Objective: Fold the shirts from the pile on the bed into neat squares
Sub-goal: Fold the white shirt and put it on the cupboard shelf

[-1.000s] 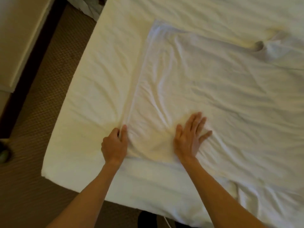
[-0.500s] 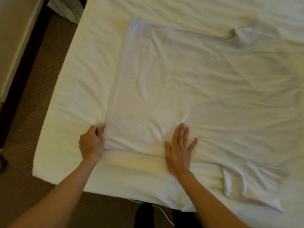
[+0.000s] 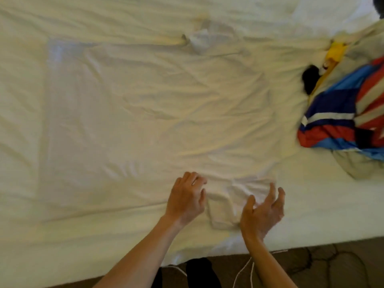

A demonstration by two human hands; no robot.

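A white shirt (image 3: 145,113) lies spread flat and creased on the bed (image 3: 322,204), collar away from the near edge of the bed, one short sleeve (image 3: 226,204) sticking out toward that edge. To the right of the white shirt sits a heap of shirts (image 3: 342,117), striped red, blue and white.

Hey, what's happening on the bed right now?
A person is folding a white shirt spread flat on the bed. Both hands hover at the near sleeve: the left hand over its left edge, the right hand palm-up at its right edge, neither clearly gripping it. No fold has been made yet. A colourful pile of clothes waits at the right.
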